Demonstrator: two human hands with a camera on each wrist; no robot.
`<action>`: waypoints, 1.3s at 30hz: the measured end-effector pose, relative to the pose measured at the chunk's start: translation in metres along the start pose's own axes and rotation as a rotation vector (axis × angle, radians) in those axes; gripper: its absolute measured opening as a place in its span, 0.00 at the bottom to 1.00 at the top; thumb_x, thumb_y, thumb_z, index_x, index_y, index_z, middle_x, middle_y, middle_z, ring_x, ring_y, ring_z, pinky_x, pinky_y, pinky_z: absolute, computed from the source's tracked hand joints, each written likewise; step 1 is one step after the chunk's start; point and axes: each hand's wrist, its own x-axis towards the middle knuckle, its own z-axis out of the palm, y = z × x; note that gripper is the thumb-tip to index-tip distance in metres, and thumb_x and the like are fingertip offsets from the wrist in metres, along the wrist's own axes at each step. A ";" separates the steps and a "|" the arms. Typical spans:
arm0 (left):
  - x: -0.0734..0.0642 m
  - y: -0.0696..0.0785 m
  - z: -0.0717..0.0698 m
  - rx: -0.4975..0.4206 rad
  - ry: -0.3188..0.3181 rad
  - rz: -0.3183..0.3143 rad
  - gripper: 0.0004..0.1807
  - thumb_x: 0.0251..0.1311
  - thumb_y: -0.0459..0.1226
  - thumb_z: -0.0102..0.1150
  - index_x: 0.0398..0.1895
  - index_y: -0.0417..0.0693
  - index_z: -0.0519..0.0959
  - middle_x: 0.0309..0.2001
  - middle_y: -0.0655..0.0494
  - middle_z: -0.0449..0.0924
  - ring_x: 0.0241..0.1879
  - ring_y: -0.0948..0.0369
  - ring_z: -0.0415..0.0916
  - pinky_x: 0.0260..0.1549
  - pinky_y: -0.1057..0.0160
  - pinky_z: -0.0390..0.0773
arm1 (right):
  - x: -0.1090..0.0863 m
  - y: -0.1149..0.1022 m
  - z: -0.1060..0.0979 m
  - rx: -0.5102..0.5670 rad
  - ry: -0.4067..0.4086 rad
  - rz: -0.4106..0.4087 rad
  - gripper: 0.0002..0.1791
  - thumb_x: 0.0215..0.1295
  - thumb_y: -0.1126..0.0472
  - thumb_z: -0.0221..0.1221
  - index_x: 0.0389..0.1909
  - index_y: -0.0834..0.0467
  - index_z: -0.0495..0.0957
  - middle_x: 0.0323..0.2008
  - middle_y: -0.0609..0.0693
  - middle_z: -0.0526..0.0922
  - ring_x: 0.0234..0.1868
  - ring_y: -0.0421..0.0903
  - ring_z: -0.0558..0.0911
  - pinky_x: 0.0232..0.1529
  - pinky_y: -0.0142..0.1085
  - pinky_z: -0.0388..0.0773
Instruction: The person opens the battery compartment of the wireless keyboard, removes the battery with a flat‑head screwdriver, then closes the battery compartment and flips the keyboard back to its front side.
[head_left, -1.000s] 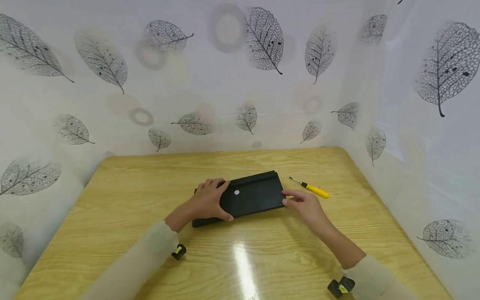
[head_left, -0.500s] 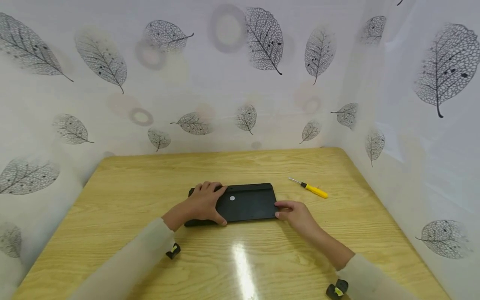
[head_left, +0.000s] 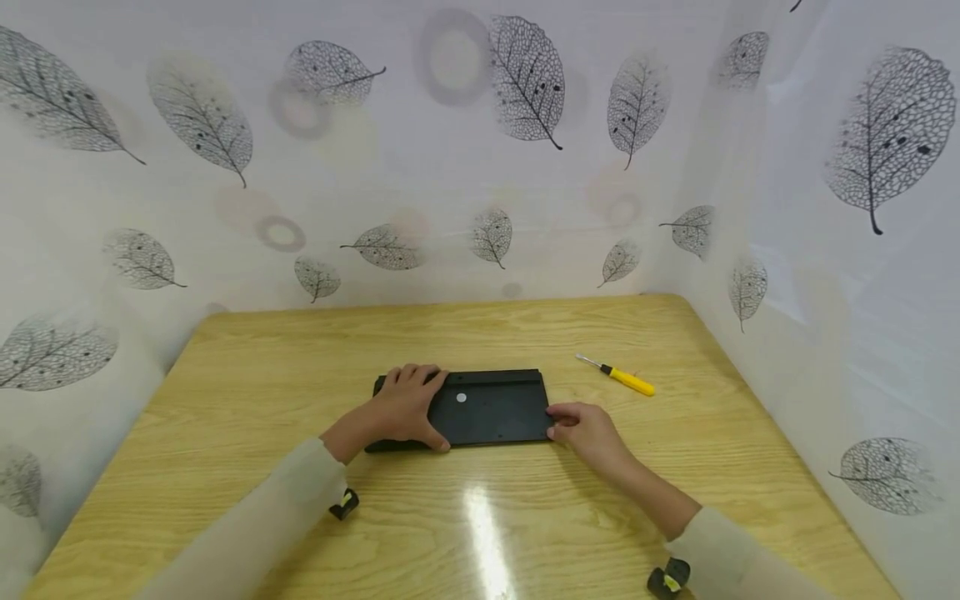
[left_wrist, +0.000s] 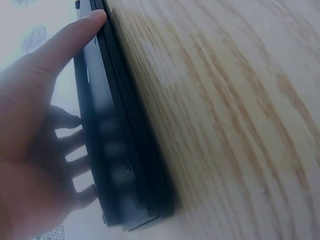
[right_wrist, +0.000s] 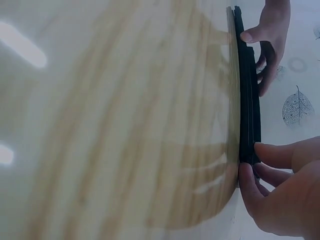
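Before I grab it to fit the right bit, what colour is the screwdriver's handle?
Yellow: the screwdriver handle shows best in the head view.

No writing can be read anywhere — the black device (head_left: 487, 408) bears only a blank white dot (unlettered).

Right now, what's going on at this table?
A person has a flat black panel lying on a wooden table. The left hand rests on top of its left end with the thumb at the near edge, and the right hand pinches its right edge. A yellow-handled screwdriver lies untouched on the table off to the right.
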 end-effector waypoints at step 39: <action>0.079 0.033 0.005 -0.707 0.172 0.028 0.19 0.71 0.44 0.59 0.62 0.50 0.80 0.56 0.53 0.82 0.49 0.56 0.78 0.39 0.58 0.80 | 0.082 0.001 -0.008 0.129 -0.051 -0.082 0.23 0.71 0.61 0.62 0.63 0.64 0.76 0.53 0.63 0.81 0.37 0.45 0.81 0.35 0.36 0.77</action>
